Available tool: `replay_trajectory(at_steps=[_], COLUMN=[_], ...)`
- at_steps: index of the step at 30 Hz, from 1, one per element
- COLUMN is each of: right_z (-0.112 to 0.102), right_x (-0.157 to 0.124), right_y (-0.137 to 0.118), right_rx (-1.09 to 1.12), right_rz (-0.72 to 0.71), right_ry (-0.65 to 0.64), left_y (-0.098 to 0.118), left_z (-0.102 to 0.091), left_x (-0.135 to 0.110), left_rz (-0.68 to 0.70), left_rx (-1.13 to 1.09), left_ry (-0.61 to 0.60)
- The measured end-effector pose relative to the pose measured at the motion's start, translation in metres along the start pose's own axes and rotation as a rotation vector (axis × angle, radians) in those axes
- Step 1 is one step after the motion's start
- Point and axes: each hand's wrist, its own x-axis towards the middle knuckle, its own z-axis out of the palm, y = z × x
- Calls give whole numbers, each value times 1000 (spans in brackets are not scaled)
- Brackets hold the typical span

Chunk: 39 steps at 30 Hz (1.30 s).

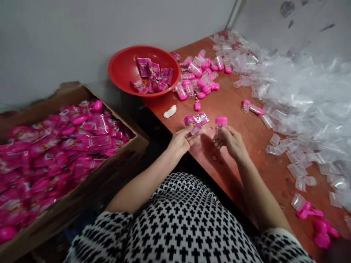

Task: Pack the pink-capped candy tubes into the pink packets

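Near the table's front edge my left hand (181, 141) pinches a small pink printed sachet (193, 124) between thumb and fingers. Another pink sachet (201, 118) lies just beyond it, seeming to overlap. To the right, my right hand (231, 142) grips a clear little jar (218, 129) with a pink cap on top and small beads or candies inside. The jar is upright, slightly above the table. A pink cap-like piece (197, 106) rests on the table beyond both hands.
A red bowl (115, 78) with pink sachets stands at the back. Filled pink-capped jars (194, 69) are heaped beside it. Many clear empty tubes (296, 98) cover the right side. A cardboard box (123, 149) of pink packets stands left, and white scrap (170, 111) lies near the edge.
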Motion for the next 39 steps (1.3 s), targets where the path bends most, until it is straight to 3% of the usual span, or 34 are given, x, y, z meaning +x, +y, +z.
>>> replay_trajectory(at_steps=[4,8,16,20,28,35,39], right_z=[43,61,63,65,67,62,61], right_x=[-46,-51,-46,-46,-46,-44,-43], right_y=[5,11,19,20,25,25,23], right_rx=[151,152,326,246,196,395,323], right_rz=[49,15,52,-49,-97,-18,-76], right_ry=[-67,-28,-80,29,83,-57,36], left_y=[-6,-13,-15,-13,-18,-6,-8], left_z=[4,8,8,9,12,11,11], left_x=[-2,-8,-18,-17,-19,-14,-15], left_rz=[13,25,141,186,212,186,212], left_rx=[-53,-53,162,217,360,566,632], left_ry=[-36,-97,-269,-358,-332,-445,-488])
